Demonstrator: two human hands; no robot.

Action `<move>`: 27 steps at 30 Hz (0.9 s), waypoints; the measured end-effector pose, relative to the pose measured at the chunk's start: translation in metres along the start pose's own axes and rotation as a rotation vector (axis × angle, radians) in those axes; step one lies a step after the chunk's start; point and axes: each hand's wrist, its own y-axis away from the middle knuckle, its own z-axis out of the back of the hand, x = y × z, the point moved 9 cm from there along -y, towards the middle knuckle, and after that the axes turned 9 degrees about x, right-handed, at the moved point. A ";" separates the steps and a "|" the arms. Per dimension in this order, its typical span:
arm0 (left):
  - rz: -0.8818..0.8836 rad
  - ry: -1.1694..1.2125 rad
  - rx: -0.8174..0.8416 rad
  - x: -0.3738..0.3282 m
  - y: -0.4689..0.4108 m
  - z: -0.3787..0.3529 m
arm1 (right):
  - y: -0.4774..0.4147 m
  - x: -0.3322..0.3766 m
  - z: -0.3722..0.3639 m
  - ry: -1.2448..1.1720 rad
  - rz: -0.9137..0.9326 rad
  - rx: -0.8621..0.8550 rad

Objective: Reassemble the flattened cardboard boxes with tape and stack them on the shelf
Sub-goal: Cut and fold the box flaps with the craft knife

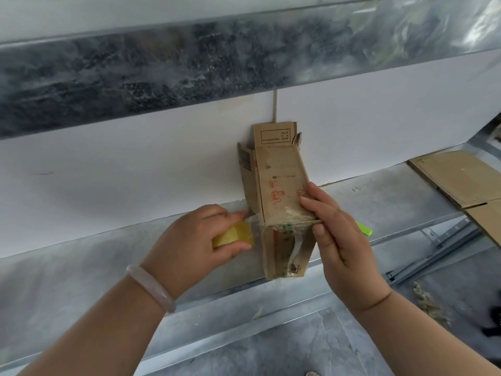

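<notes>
A small brown cardboard box [276, 183] with red print lies on its side on the metal shelf [108, 256], its open flaps toward the white wall. My left hand [195, 240] grips a yellow roll of clear tape [233, 236], and a strip of tape runs from the roll onto the box's near edge. My right hand [336, 229] holds the box's right side, thumb pressing the taped seam. A green object [364, 229], partly hidden behind my right hand, lies on the shelf.
Flattened cardboard sheets [458, 180] lie on the shelf at the right. A white wall [135, 158] backs the shelf, and a dark stone-like ledge [162, 69] runs above. Below are a metal rail [433, 245] and grey floor with dry debris [431, 305].
</notes>
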 end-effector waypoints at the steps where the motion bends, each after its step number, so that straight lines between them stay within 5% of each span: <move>1: 0.013 0.030 -0.014 0.000 0.001 0.001 | 0.000 0.000 0.000 -0.006 -0.003 -0.002; 6: 0.055 0.273 -0.135 0.002 0.012 0.011 | 0.000 0.001 0.003 -0.008 0.019 0.004; 18: 0.114 -0.087 -0.001 0.003 0.006 0.004 | -0.001 0.001 0.002 0.006 0.028 0.034; 27: 0.090 0.262 -0.063 0.006 0.016 0.003 | -0.003 0.001 0.004 0.024 0.044 0.040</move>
